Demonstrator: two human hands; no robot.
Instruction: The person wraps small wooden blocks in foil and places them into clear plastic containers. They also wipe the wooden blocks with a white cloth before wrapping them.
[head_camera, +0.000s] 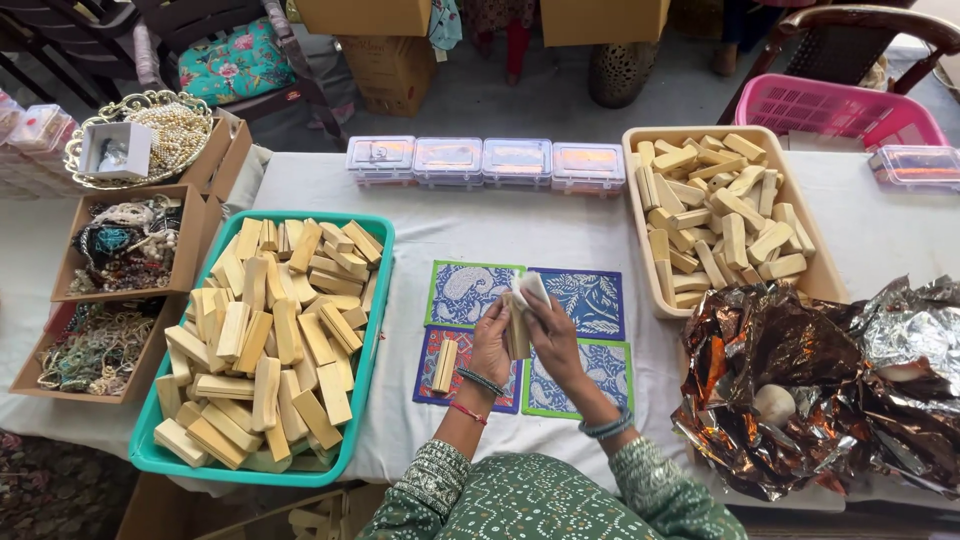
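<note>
My left hand and my right hand meet above four patterned coasters at the table's middle. Together they hold an upright pale wooden stick. My right hand also presses a small white cloth or paper against the stick's top. One more wooden stick lies on the lower left coaster, just left of my left hand. Bangles circle both wrists.
A teal tray heaped with wooden sticks stands at left, a beige tray of sticks at right. Crumpled copper foil lies at right front. Several small clear boxes line the back. Cardboard boxes of beads sit far left.
</note>
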